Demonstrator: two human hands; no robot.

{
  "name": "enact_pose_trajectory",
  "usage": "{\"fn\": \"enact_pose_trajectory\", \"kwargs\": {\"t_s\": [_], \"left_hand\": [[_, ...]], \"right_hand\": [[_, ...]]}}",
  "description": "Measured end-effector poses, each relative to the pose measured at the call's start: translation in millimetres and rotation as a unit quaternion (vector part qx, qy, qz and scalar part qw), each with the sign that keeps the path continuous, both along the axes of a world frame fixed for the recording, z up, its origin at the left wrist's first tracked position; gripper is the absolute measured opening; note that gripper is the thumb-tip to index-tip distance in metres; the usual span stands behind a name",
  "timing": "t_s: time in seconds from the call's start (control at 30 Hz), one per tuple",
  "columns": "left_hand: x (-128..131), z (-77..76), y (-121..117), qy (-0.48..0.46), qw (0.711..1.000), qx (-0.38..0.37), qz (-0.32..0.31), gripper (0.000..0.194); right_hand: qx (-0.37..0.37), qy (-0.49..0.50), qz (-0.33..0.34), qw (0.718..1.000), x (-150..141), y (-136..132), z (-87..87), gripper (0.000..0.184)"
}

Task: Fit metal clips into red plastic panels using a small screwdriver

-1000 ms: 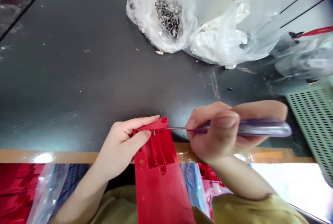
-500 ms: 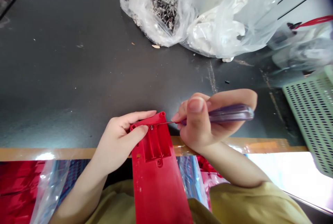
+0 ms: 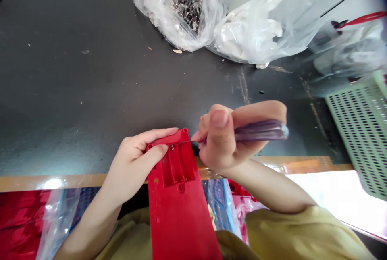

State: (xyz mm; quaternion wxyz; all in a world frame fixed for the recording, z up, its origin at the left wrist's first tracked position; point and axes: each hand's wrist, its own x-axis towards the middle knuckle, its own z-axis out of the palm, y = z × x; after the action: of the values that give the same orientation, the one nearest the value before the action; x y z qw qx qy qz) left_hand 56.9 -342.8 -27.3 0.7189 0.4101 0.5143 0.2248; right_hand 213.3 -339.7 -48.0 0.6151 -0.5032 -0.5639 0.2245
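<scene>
A long red plastic housing (image 3: 183, 215) with a recessed, battery-like compartment leans across the table edge toward my lap. My left hand (image 3: 133, 163) is closed on its upper left corner, thumb on the front by the compartment and fingers along the top edge. In my right hand (image 3: 222, 135) is a screwdriver (image 3: 256, 131) with a translucent purple handle. Its thin shaft reaches left across the top of the compartment, near a small metal spring (image 3: 172, 146). The shaft's tip is hard to make out beside my left thumb.
On the dark table (image 3: 75, 90) stand a clear bag of small metal parts (image 3: 186, 4) and a bag of white pieces (image 3: 242, 36). A green perforated basket (image 3: 359, 131) is at the right. Red parts (image 3: 21, 219) lie below the table edge at the left.
My right hand, the screwdriver and the red housing appear slightly further left; the whole view has shifted a little too. Both grips are the same.
</scene>
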Motion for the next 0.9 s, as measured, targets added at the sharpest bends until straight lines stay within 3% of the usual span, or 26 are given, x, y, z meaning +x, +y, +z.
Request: {"fn": "enact_pose_trajectory", "kwargs": {"t_s": [0.17,0.43,0.73,0.9], "left_hand": [[0.7,1.8,0.1,0.010,1.000,-0.005,0.003,0.029],[1.5,0.3,-0.4,0.004,1.000,0.024,0.005,0.028],[0.4,-3.0,-0.2,0.002,1.000,0.025,0.009,0.026],[1.4,-0.3,-0.5,0.010,1.000,0.022,0.013,0.027]], "right_hand": [[0.089,-0.003,-0.061,0.994,-7.3,6.1,11.7,0.026],[0.085,-0.052,-0.078,0.992,-6.1,5.9,20.6,0.026],[0.096,-0.020,-0.053,0.994,-4.4,10.2,17.9,0.024],[0.037,-0.076,-0.081,0.993,-1.4,8.0,26.1,0.026]]}}
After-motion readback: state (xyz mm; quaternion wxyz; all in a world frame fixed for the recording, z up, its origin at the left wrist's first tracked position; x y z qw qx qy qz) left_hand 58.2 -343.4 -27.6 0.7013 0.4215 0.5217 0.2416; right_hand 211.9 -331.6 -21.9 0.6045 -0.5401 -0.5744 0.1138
